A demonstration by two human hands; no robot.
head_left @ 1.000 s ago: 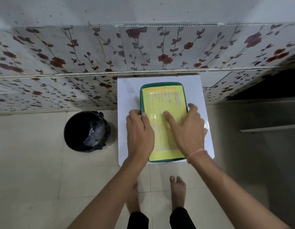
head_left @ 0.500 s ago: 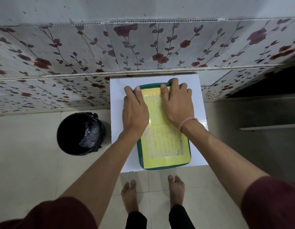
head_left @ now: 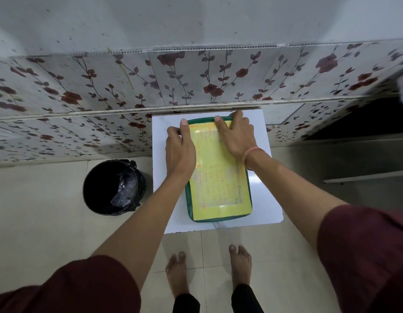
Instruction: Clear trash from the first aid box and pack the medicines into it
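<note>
Hands rest on the far end of a closed first aid box (head_left: 218, 184), a green case with a yellow printed label over its lid. It lies flat on a small white table (head_left: 266, 199) pushed against a wall of floral tiles (head_left: 83, 86). The left hand (head_left: 179, 149) lies over the box's far left corner, thumb along the outer side and fingertips curled at the far edge. The right hand (head_left: 235, 136) is spread on the lid with fingers hooked over the far right rim. Both hands grasp the box's far edge. A black bin (head_left: 113, 187) with a dark liner stands on the floor just left of the table. Bare feet (head_left: 240, 265) stand on pale floor tiles below the table's near edge
</note>
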